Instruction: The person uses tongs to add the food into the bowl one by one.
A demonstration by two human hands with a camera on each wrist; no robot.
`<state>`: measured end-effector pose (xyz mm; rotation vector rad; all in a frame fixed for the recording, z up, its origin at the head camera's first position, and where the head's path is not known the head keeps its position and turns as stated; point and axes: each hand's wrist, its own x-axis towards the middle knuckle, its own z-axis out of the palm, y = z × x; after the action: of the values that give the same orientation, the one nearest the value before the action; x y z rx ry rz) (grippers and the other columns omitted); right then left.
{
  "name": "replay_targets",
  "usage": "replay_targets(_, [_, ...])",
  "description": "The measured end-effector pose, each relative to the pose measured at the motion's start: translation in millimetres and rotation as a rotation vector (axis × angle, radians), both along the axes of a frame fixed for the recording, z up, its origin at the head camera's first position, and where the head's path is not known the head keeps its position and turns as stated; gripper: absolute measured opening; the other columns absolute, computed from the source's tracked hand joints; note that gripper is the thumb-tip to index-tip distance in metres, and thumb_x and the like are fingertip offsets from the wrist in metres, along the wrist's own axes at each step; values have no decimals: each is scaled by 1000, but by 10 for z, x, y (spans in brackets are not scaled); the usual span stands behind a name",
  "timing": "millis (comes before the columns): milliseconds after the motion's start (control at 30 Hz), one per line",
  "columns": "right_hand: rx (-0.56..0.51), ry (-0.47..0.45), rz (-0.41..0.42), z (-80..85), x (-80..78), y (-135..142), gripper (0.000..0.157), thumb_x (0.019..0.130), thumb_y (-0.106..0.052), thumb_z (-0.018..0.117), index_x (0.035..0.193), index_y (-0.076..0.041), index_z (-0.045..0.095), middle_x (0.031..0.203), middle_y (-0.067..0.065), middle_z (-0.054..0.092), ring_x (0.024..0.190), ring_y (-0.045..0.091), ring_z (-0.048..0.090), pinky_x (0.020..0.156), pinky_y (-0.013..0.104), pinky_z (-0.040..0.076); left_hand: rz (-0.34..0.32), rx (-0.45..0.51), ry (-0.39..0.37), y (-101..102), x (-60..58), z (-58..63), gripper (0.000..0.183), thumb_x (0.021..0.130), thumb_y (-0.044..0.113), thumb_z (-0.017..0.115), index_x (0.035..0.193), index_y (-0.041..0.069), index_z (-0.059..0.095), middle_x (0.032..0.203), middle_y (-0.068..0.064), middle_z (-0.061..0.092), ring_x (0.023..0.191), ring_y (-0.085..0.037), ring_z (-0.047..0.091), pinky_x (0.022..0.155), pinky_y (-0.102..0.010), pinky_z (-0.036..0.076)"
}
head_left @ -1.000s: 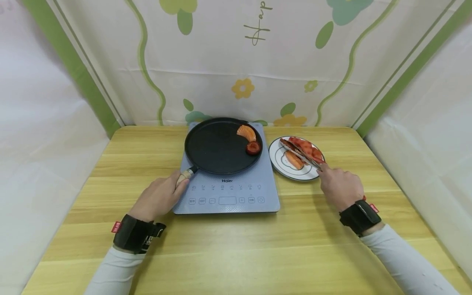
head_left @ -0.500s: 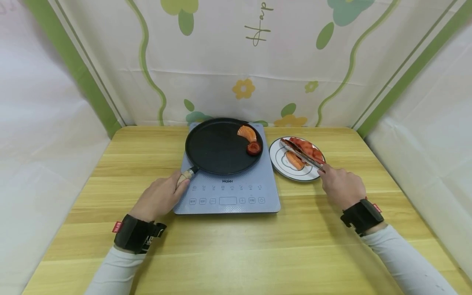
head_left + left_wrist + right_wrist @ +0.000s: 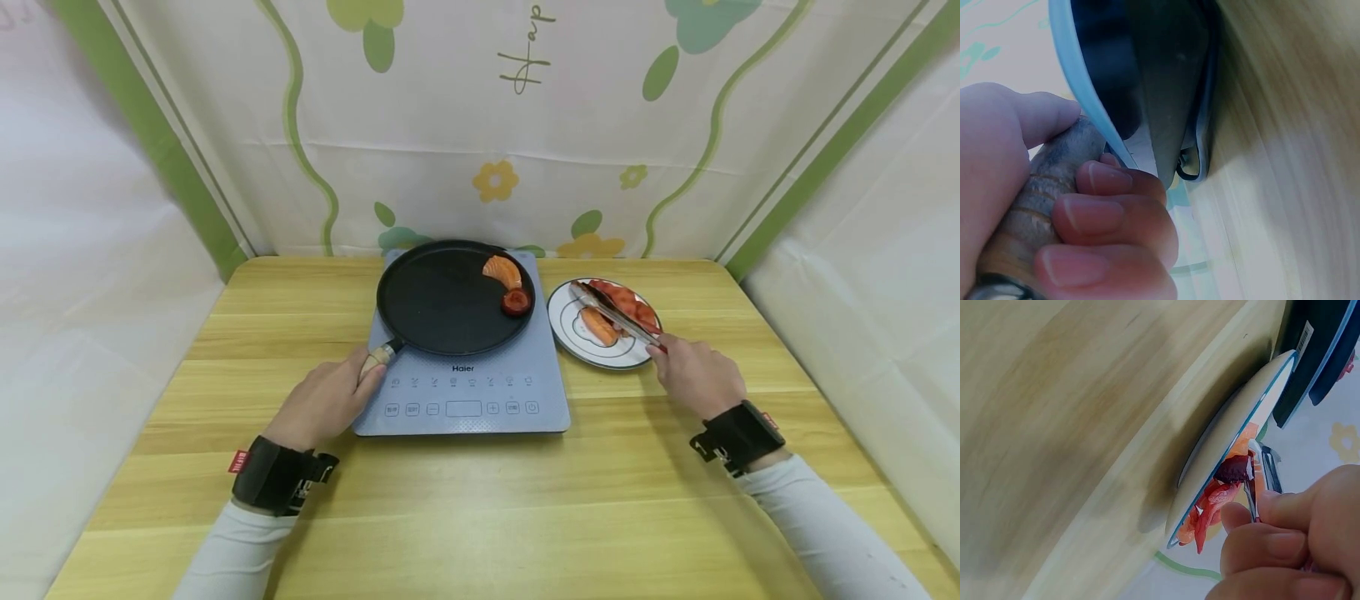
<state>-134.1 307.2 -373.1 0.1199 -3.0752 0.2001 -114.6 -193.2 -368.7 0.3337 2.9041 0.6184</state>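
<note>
My left hand (image 3: 326, 402) grips the wooden handle (image 3: 1041, 194) of a black flat frying pan (image 3: 442, 300), fingers curled round it in the left wrist view. An orange salmon-like piece (image 3: 502, 270) and a round dark red piece (image 3: 515, 302) lie at the pan's right side. My right hand (image 3: 697, 375) holds metal tongs (image 3: 628, 322), their ends over a white plate (image 3: 564, 333). On that plate are an orange piece (image 3: 599, 326) and red meat-like slices (image 3: 626, 302). In the right wrist view the tongs' arms are beside a dark red piece (image 3: 1234, 470).
The pan stands on a grey-blue Haier induction cooker (image 3: 480, 387) with touch buttons along its front. Left of the plate is the cooker's right edge. A flower-patterned cloth (image 3: 450, 125) hangs behind the wooden table (image 3: 480, 517), with white cloth at both sides.
My right hand has shifted slightly right and its wrist has turned a little, with the tongs staying over the plate. The left hand and pan hold still.
</note>
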Motion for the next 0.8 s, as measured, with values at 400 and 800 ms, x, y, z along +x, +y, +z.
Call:
replay_targets(400, [-29, -27, -2, 21, -13, 17, 40, 103, -43, 38, 111, -11, 62, 58, 3, 45, 49, 19, 46, 40, 34, 30, -1, 7, 5, 0, -6, -6, 32, 103, 43, 39, 108, 13, 47, 70, -3, 50, 64, -15, 50, 56, -29, 36])
replay_targets(800, [-33, -64, 2, 85, 9, 3, 52, 102, -52, 30, 118, -12, 60, 60, 4, 45, 52, 19, 47, 41, 34, 31, -3, 9, 8, 2, 2, 5, 31, 103, 42, 39, 107, 13, 47, 69, -3, 48, 62, -15, 49, 54, -29, 35])
